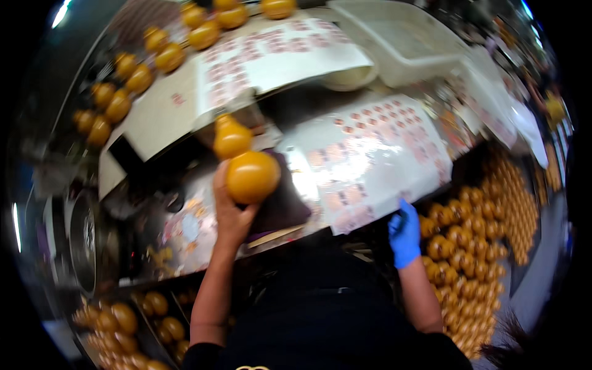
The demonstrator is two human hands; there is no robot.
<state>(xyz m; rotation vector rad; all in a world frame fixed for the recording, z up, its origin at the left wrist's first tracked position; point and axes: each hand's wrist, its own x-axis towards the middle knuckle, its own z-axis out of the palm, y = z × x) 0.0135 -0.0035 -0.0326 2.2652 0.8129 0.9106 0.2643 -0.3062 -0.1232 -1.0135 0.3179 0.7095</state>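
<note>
A glossy orange bottle gourd (253, 177) is in my bare left hand (233, 213), which grips its larger bulb from the lower left side. The gourd tilts, its small end pointing up and left, above a dark cloth pad (288, 200) on the worktable. My right hand (405, 237), in a blue glove, is at the table's front edge, beside the lower right edge of a white sheet of small reddish printed patches (385, 163). Its fingers look stretched toward that sheet, with nothing visible in them; motion blurs them slightly.
A second printed sheet (283, 52) lies on a cardboard box, with a row of gourds (140, 78) along its far left. A translucent bin (401, 46) stands behind. Gourds are heaped at right (462, 246) and lower left (117, 327). A round metal pan (86, 240) is at left.
</note>
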